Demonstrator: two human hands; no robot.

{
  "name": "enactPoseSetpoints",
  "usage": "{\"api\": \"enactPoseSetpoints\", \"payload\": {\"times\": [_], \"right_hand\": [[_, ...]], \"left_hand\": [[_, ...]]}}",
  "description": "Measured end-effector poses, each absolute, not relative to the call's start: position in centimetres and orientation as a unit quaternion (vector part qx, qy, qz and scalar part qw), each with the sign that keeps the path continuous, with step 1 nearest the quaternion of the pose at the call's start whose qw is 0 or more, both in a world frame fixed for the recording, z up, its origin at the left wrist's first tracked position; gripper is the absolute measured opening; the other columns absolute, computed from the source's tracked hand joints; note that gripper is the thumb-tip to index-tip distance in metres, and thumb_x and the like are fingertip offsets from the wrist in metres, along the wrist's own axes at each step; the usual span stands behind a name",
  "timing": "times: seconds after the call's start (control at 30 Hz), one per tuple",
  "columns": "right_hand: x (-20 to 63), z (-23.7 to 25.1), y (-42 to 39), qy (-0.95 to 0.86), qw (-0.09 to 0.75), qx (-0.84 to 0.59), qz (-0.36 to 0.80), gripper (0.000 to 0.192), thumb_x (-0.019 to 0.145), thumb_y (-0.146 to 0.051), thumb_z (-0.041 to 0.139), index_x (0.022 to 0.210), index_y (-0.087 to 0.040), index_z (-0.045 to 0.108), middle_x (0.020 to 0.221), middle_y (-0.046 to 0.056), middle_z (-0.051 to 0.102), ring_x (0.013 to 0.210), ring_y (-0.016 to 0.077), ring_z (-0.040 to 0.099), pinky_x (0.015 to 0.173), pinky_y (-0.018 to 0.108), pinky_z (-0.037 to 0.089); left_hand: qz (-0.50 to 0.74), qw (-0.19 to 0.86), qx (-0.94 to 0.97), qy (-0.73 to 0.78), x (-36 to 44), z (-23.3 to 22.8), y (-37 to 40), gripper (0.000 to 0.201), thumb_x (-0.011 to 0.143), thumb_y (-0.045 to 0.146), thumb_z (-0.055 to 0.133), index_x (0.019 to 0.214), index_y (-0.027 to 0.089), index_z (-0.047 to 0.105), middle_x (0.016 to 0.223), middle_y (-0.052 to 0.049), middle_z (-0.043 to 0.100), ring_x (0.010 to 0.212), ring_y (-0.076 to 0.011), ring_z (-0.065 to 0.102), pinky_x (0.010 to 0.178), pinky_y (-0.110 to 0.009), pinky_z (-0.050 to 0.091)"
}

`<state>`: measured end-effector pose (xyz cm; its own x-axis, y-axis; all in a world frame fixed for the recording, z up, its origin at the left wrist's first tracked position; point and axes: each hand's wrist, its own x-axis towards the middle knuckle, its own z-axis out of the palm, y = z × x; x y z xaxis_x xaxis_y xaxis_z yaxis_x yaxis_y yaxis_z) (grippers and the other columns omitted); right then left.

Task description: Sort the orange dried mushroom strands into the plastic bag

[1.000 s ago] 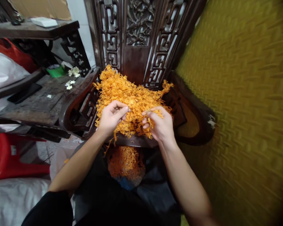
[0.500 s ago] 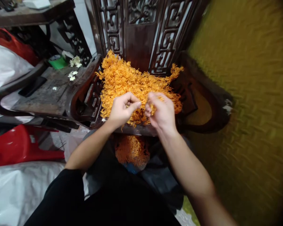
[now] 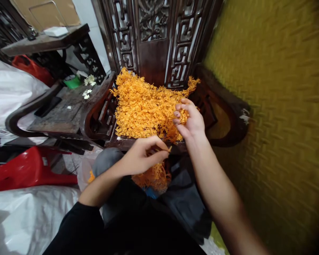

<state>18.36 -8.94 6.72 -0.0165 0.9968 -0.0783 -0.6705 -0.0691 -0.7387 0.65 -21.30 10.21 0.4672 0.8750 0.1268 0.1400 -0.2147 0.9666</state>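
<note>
On the carved wooden chair (image 3: 154, 67) seat lies a heap of orange strands (image 3: 146, 108). The right hand (image 3: 190, 118), arm extended, fingers curled, grasps a clump at the heap's right edge. The left hand (image 3: 142, 157), drawn back below the seat's front edge, pinches a single strand (image 3: 169, 149) between thumb and fingertips.

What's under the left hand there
Under the left hand, which pinches one orange strand, sits a smaller orange heap on dark cloth. The hand covers the heap's upper part, so what holds it cannot be seen.
</note>
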Motion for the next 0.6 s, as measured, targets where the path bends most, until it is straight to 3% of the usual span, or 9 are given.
{"api": "enactPoseSetpoints", "payload": {"times": [0.1, 0.23, 0.3, 0.37, 0.5, 0.57, 0.6], "right_hand": [[18.8, 6.6, -9.2, -0.293, 0.580, -0.267, 0.711, 0.046, 0.066, -0.033, 0.086, 0.101, -0.027, 0.057, 0.066, -0.010, 0.050, 0.047, 0.0042, 0.043, 0.037, 0.012, 0.026], [18.9, 6.1, -9.3, -0.322, 0.549, -0.278, 0.720, 0.050, 0.063, -0.048, 0.091, 0.083, -0.025, 0.052, 0.067, -0.008, 0.047, 0.049, 0.0053, 0.040, 0.036, 0.014, 0.022], [18.2, 5.7, -9.6, -0.347, 0.546, -0.291, 0.704, 0.054, 0.064, -0.054, 0.090, 0.078, -0.024, 0.048, 0.069, -0.006, 0.049, 0.050, 0.0059, 0.041, 0.036, 0.015, 0.024], [16.7, 5.4, -10.3, -0.376, 0.538, -0.302, 0.691, 0.053, 0.066, -0.057, 0.087, 0.078, -0.023, 0.048, 0.073, -0.005, 0.052, 0.051, 0.0068, 0.043, 0.038, 0.016, 0.027], [11.6, 5.5, -13.6, -0.428, 0.580, -0.330, 0.609, 0.040, 0.083, -0.057, 0.073, 0.081, -0.024, 0.051, 0.081, -0.002, 0.054, 0.053, 0.0085, 0.047, 0.042, 0.021, 0.037], [8.6, 5.8, -15.7, -0.468, 0.624, -0.346, 0.522, 0.030, 0.091, -0.055, 0.063, 0.089, -0.026, 0.056, 0.091, 0.001, 0.057, 0.068, 0.0137, 0.059, 0.057, 0.029, 0.054], [7.3, 6.0, -16.6, -0.516, 0.608, -0.342, 0.497, 0.030, 0.096, -0.057, 0.054, 0.101, -0.028, 0.059, 0.103, 0.004, 0.059, 0.088, 0.0189, 0.066, 0.074, 0.037, 0.060]], "left_hand": [[0.232, 0.448, 0.781, 0.368, 0.7, 8.4, -21.0, 0.012, 0.095, 0.028, 0.062, 0.097, 0.019, 0.070, 0.096, -0.006, 0.073, 0.090, -0.0170, 0.067, 0.084, -0.031, 0.051], [0.240, 0.418, 0.782, 0.396, 0.0, 6.6, -21.3, 0.018, 0.096, 0.032, 0.061, 0.098, 0.018, 0.072, 0.101, -0.006, 0.075, 0.095, -0.0176, 0.069, 0.092, -0.033, 0.051], [0.321, 0.429, 0.720, 0.442, -0.2, 5.6, -21.3, 0.022, 0.094, 0.037, 0.063, 0.102, 0.018, 0.071, 0.102, -0.007, 0.076, 0.095, -0.0187, 0.070, 0.091, -0.034, 0.053], [0.443, 0.425, 0.621, 0.487, -0.1, 4.6, -20.9, 0.033, 0.093, 0.041, 0.065, 0.117, 0.018, 0.067, 0.116, -0.011, 0.073, 0.107, -0.0216, 0.069, 0.096, -0.038, 0.054], [0.630, 0.412, 0.478, 0.452, 0.1, 4.0, -19.8, 0.050, 0.099, 0.053, 0.052, 0.140, 0.024, 0.051, 0.146, -0.015, 0.057, 0.134, -0.0261, 0.057, 0.111, -0.046, 0.048], [0.692, 0.366, 0.457, 0.422, 0.0, 4.4, -19.5, 0.050, 0.101, 0.056, 0.046, 0.143, 0.029, 0.048, 0.154, -0.011, 0.049, 0.141, -0.0257, 0.051, 0.117, -0.048, 0.042], [0.715, 0.326, 0.457, 0.417, -0.2, 4.8, -19.4, 0.048, 0.102, 0.056, 0.045, 0.143, 0.031, 0.049, 0.156, -0.009, 0.048, 0.143, -0.0251, 0.048, 0.120, -0.049, 0.039]]}}
